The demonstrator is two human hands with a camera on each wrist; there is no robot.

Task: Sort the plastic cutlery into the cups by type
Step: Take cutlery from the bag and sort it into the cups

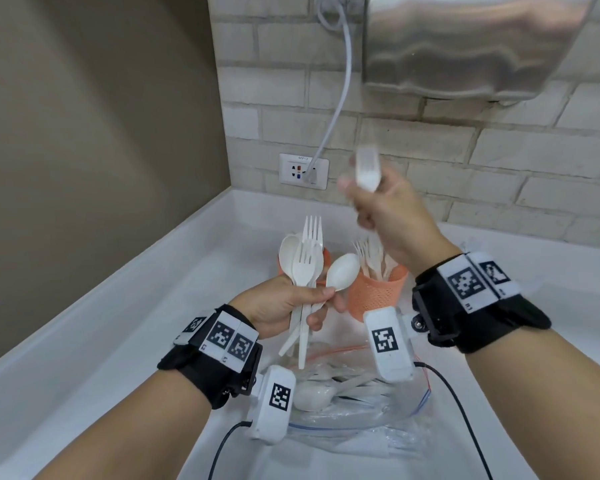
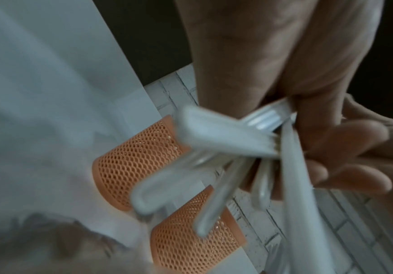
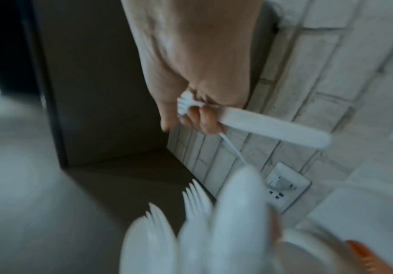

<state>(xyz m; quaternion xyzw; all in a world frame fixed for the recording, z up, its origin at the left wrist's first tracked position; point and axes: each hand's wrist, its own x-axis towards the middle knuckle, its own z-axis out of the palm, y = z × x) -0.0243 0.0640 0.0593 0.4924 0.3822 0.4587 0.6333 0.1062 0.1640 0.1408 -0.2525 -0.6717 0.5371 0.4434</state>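
My left hand (image 1: 291, 306) grips a bundle of white plastic forks and spoons (image 1: 307, 265) by their handles, heads up, in front of the two orange mesh cups. In the left wrist view the handles (image 2: 226, 140) fan out from the curled fingers (image 2: 345, 153). The near cup (image 1: 378, 292) holds several forks. The far cup (image 1: 324, 259) is mostly hidden behind the bundle. Both cups (image 2: 134, 166) (image 2: 190, 242) also show in the left wrist view. My right hand (image 1: 378, 206) is raised above the near cup and pinches a single blurred white fork (image 1: 368, 168) (image 3: 272, 126).
A clear zip bag (image 1: 354, 403) with more white cutlery lies on the white counter (image 1: 118, 341) under my wrists. A steel hand dryer (image 1: 465, 46) hangs on the brick wall above right, its cable (image 1: 340, 109) running to a wall socket (image 1: 303, 170). A brown wall bounds the left.
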